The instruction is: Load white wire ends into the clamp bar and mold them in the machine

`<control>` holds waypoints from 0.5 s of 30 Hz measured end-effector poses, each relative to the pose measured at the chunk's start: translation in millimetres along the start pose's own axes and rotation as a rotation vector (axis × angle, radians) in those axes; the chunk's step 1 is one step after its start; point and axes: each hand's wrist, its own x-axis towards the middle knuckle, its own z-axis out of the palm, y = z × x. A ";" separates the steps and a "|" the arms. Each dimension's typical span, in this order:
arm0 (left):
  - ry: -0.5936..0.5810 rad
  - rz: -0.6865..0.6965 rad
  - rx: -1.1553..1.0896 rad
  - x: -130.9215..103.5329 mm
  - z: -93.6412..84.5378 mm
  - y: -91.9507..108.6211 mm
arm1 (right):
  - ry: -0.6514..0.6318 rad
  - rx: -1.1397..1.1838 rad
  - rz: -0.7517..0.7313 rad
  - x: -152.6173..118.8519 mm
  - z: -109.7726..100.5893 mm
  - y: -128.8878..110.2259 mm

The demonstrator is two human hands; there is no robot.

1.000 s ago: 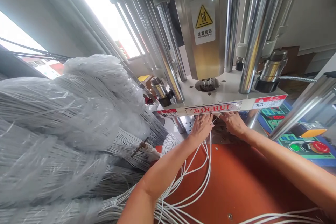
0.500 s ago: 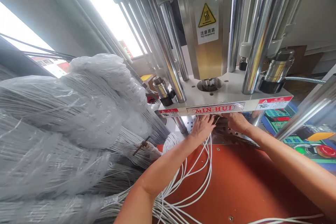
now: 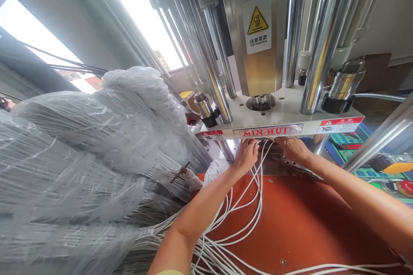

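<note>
Both hands reach under the front plate of a press marked MIN-HUI. My left hand is beside several white cables, its fingers curled together near the plate's lower edge; the fingertips and whatever they hold are hard to make out. To the right, my right hand bends in under the plate, close to the cable ends, with its fingertips mostly hidden. From between the hands, the cables loop down over the red-brown table.
Plastic-wrapped cable bundles fill the left side. Metal columns and a block with a high-temperature label stand above the plate. At the right is a control panel with a red button.
The view has shifted slightly, so the press sits a little further right. My left hand's fingers, spread before, are now curled in. More cable shows between the hands.
</note>
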 end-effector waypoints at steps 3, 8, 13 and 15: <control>-0.020 0.021 0.054 -3.5 -1.0 -2.2 | 0.010 -0.008 0.004 0.6 -0.3 -3.1; -0.068 0.046 0.128 -2.2 5.2 1.0 | 0.016 -0.044 0.015 -1.0 1.0 -9.7; -0.051 0.017 0.074 -0.4 9.0 -3.0 | -0.022 -0.082 -0.028 -0.3 4.8 -18.2; -0.038 0.010 0.036 -0.9 8.4 -6.2 | -0.025 -0.095 -0.048 1.5 4.9 -21.0</control>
